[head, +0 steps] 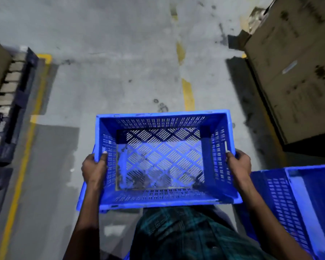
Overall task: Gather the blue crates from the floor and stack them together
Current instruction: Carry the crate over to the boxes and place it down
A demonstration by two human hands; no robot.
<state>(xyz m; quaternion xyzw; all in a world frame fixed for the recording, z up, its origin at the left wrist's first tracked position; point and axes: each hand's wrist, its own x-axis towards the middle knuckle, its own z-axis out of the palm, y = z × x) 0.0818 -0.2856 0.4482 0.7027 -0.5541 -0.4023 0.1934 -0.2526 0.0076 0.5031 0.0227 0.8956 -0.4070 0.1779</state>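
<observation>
I hold an empty blue perforated crate (161, 158) in front of my body, above the grey floor. My left hand (94, 167) grips its left rim, thumb hooked inside the wall. My right hand (239, 163) grips the right rim the same way. Another blue crate (296, 203) sits low at the right, beside my right forearm. A blue edge (83, 199) shows just under the held crate at its lower left; I cannot tell whether it belongs to a further crate.
Large cardboard boxes (292, 72) stand at the right. At the left a dark pallet (13, 102) carries stacked goods. Yellow floor lines (188, 94) run up the middle and along the left side of the concrete aisle.
</observation>
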